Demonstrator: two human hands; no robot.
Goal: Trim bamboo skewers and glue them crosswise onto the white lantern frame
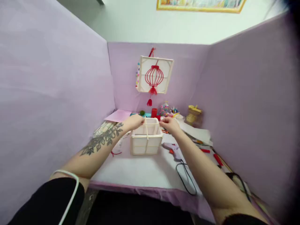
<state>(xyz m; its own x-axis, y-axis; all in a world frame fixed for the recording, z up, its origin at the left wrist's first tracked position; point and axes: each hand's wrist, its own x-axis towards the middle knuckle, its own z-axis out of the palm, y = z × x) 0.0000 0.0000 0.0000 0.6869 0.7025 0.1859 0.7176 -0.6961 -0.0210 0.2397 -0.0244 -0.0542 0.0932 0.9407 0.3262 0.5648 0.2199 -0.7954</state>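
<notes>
A box-shaped lantern frame point(138, 146) of pale wooden sticks with white panels stands on the table in front of me. A thin stick point(147, 130) crosses its open top from front to back. My left hand point(137, 121) is closed at the far left of the frame's top edge, its fingertips mostly hidden. At the far right corner, my right hand point(170, 124) pinches the frame's edge between thumb and fingers. A lilac glue gun point(176, 152) with an orange trigger lies right of the frame, its black cord looping toward the front edge.
A finished lantern point(153, 75) with red decoration hangs at the back wall. Behind my hands are a jar of pom-poms point(164, 108), a red cylinder point(154, 112) and pink sheets point(118, 115). Sticks point(104, 128) lie left; white sheets point(199, 132) and red-handled tools point(217, 159) lie right.
</notes>
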